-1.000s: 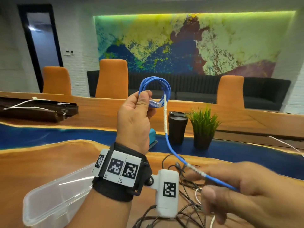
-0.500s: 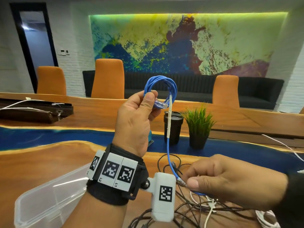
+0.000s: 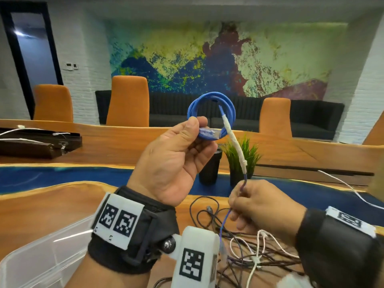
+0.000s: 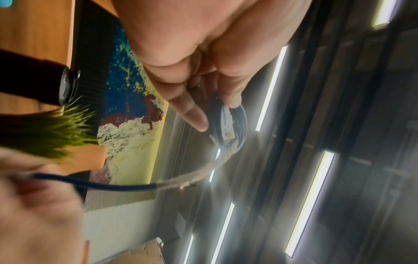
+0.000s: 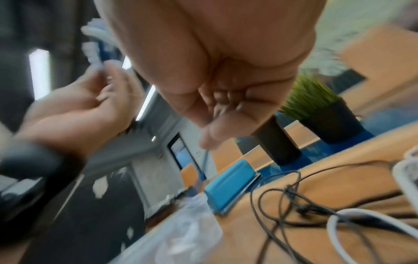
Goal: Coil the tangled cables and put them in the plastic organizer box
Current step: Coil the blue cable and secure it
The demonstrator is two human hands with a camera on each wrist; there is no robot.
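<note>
Up in the centre of the head view, the left hand [image 3: 176, 161] is raised with thumb and fingers pinched on a blue cable [image 3: 209, 104] wound into a small round coil, its clear plug end [image 3: 209, 133] sticking out beside the thumb. From the coil a free tail drops toward lower right, wrapped for a stretch in white tape [image 3: 234, 142], and passes into the right hand [image 3: 261, 204], whose curled fingers close around the thin blue strand; the strand comes out below that hand and runs down behind the wrist camera. In the left wrist view the fingers [image 4: 192, 110] press the dark loops from both sides, while the right hand there is only a blur at lower left.

Below the right hand, at lower centre and lower right, a tangle of black cables [image 3: 209, 213] and white cables [image 3: 261, 244] lies on the wooden table [image 3: 41, 208]. The clear plastic organizer box [image 3: 41, 258] sits at the lower left corner of the head view, partly under the left forearm; what it holds cannot be made out. Behind the hands stand a black tumbler [image 3: 208, 169] and a small potted plant [image 3: 241, 159], just beside each other. In the right wrist view a blue case [image 5: 230, 184] rests on the table near the black wires.
</note>
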